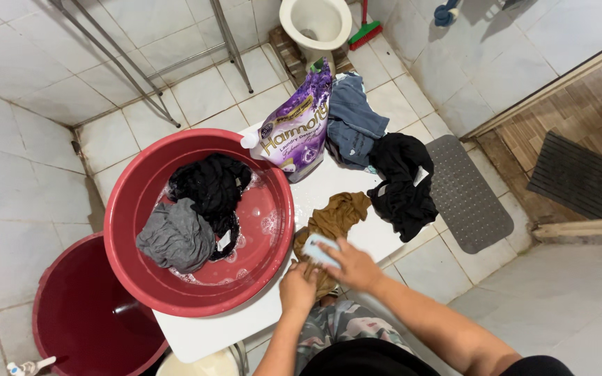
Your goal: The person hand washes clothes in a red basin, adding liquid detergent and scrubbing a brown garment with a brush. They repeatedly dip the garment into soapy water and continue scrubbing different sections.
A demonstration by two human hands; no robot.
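A brown garment [336, 216] lies crumpled on a white table [203, 334]. My right hand [351, 266] presses a light blue scrubbing brush [319, 249] onto its near end. My left hand [297, 287] grips the same brown cloth just beside the brush, at the table's front edge. Left of my hands stands a red basin [273, 209] with soapy water, holding a black garment [210, 184] and a grey one [175, 237].
A purple detergent pouch [297, 125] leans at the table's back. Blue clothes [353, 122] and a black garment [402, 184] lie on the right side. A dark red bucket [85, 313] with water stands lower left. A toilet [318, 24], a grey mat [465, 191] and a metal stand [235, 49] surround the table.
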